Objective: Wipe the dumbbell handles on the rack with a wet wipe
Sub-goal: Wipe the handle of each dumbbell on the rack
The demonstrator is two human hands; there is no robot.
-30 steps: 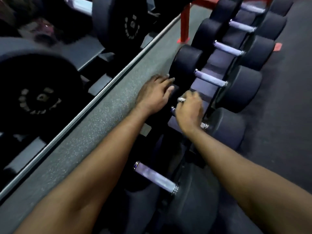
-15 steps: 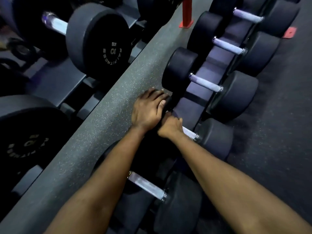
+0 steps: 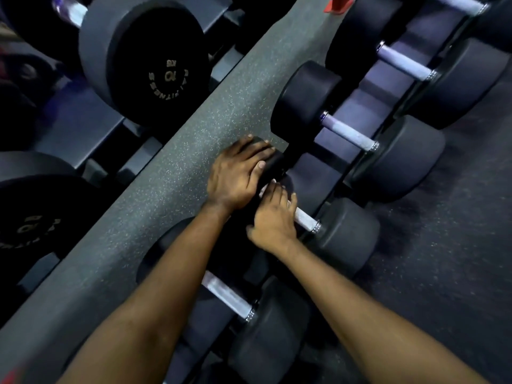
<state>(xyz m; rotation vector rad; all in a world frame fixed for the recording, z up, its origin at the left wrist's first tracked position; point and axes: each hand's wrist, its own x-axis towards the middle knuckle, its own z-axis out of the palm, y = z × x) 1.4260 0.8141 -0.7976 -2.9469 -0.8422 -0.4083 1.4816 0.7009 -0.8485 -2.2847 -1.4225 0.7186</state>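
The right hand [image 3: 273,221] gripped the wet wipe [image 3: 263,191] round the dumbbell handle [image 3: 304,218], which ran left-right, bare rightward to the right head [image 3: 346,234]; the left hand [image 3: 235,176] lay flat on the left head [image 3: 274,162].

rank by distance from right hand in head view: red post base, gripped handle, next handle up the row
1. Gripped handle, under the right hand.
2. Next handle up, beyond the fingers.
3. Red post base, top edge.

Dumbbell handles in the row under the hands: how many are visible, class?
5. Nearest handle, low centre; second handle gripped by the right hand; third handle, fourth handle beyond; fifth handle at the top edge. More may be hidden.
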